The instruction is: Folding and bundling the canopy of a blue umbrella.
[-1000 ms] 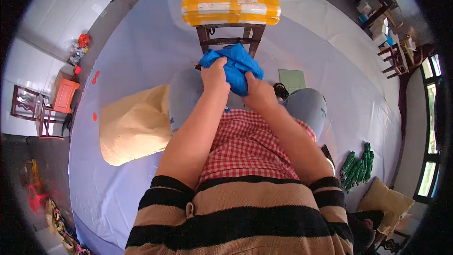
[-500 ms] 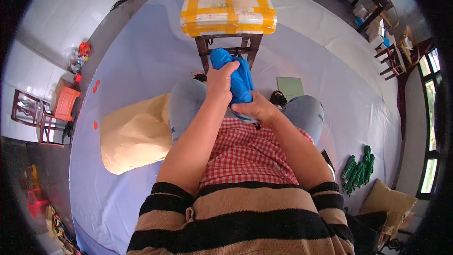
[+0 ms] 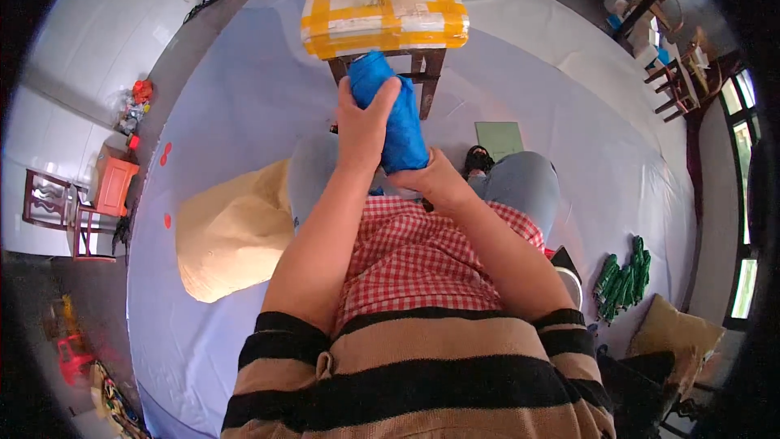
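A blue fabric bundle (image 3: 404, 130), rolled into a thick, smooth cylinder, is held in front of my lap and tilts away from me. My left hand (image 3: 362, 126) is wrapped round its upper part, with the thumb across the front. Round the lower end is my right hand (image 3: 439, 180), closed on it. The palms hide part of the bundle, and whatever lies inside the roll does not show. A red-and-white checked apron (image 3: 431, 252) lies beneath my hands.
Straight ahead, a yellow-taped white box (image 3: 386, 20) rests on a dark wooden stool (image 3: 428, 85). A tan sack (image 3: 231, 236) lies to my left. Green bundles (image 3: 621, 280) and a cushion (image 3: 674, 329) are at my right. A flat green rectangle (image 3: 498, 137) lies beyond my foot.
The blue bundle has become a tighter, smoother roll, and its loose flap has gone from sight. Both hands still grip it; the left one has moved slightly left.
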A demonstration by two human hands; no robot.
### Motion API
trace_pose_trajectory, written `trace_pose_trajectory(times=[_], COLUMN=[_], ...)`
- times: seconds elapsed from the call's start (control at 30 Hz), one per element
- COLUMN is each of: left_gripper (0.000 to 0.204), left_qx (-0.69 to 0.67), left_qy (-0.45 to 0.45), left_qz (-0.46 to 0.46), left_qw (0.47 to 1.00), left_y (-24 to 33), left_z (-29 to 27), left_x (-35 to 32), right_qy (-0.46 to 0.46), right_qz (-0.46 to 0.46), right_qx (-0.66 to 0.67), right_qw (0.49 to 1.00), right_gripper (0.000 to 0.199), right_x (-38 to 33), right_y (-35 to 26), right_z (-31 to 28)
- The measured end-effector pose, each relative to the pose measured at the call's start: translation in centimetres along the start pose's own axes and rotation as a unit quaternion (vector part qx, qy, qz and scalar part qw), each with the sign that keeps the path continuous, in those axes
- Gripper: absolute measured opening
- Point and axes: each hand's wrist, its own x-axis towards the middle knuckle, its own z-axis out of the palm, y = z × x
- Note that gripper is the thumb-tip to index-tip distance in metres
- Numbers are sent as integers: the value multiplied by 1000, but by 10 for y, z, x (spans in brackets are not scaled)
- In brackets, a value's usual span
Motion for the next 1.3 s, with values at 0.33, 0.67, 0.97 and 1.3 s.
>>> trace_pose_trajectory(times=[0.33,0.67,0.97,1.3], left_gripper=[35,37,39,56], left_qx=[133,551,5,5], left_qy=[-172,74,21,-47], left_qz=[-162,231,21,88], left_qw=[963,798,1000,995], left_y=[-25,-20,2,41], left_z=[-48,-97,37,24], left_x=[-3,-7,-30,-40], right_qy=[-3,181,284,-60], right_qz=[48,-62,-225,-132], right_qx=[238,-59,-463,9], right_qw=[970,980,809,989], right_gripper=[30,35,41,43], right_x=[-14,4,3,-4], right_y=[-38,-34,-18,-32], right_z=[-26,-47,-4,-14])
